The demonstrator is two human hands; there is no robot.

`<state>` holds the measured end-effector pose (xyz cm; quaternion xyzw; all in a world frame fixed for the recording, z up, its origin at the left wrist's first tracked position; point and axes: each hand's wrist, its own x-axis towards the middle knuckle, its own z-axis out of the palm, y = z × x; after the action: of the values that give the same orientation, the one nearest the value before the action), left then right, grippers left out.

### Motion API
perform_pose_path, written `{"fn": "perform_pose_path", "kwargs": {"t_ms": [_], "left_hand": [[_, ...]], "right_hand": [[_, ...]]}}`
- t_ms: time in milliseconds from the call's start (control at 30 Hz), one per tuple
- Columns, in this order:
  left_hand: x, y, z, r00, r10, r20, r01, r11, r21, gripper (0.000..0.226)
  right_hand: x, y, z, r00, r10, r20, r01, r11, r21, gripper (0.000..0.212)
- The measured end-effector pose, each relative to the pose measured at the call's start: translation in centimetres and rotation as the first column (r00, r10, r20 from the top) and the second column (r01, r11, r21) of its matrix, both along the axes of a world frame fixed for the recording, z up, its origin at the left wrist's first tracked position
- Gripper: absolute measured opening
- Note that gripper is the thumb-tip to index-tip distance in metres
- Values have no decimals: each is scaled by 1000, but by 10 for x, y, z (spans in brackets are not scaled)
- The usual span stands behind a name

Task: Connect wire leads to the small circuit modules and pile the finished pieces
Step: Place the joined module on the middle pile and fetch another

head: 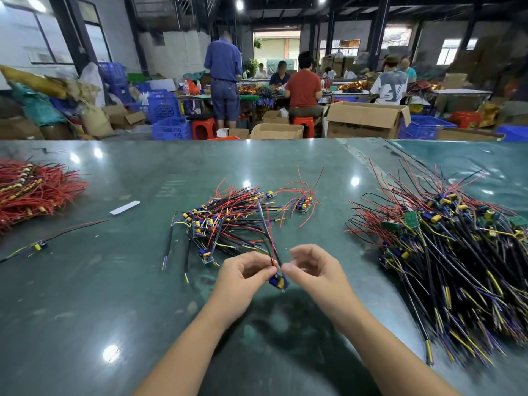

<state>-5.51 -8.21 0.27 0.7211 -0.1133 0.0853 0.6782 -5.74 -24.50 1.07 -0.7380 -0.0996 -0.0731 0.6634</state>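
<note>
module sits just above the table between both hands, left hand fingers pinching it and its red/black leads, right hand fingers curled at its edge, grip unclear; i'd steady the board, seat each lead fully.

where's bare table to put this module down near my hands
Bare table lies left of the left hand, below the lone module. Crowded: middle pile just beyond the hands, big pile to the right.

Green table: wired-module piles, red wire heap, paper slip.
</note>
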Motion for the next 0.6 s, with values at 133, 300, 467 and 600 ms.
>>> {"fn": "perform_pose_path", "kwargs": {"t_ms": [133, 300, 467, 600], "left_hand": [[-3, -3, 1, 999, -32, -5, 32, 999, 43, 34], [1, 2, 8, 982, 156, -110, -178, 958, -223, 19], [0, -2, 13, 964, 92, -250, -242, 695, -677, 11], [-1, -13, 14, 948, 78, -308, -297, 559, -774, 13]], "right_hand": [[-1, 3, -6, 995, 28, 98, -2, 966, -258, 25], [1, -1, -5, 919, -196, 341, 291, 922, -255, 29], [-2, 8, -2, 950, -230, 209, 219, 973, 74, 18], [-5, 19, -1, 974, -212, 82, 178, 934, 311, 16]]}}
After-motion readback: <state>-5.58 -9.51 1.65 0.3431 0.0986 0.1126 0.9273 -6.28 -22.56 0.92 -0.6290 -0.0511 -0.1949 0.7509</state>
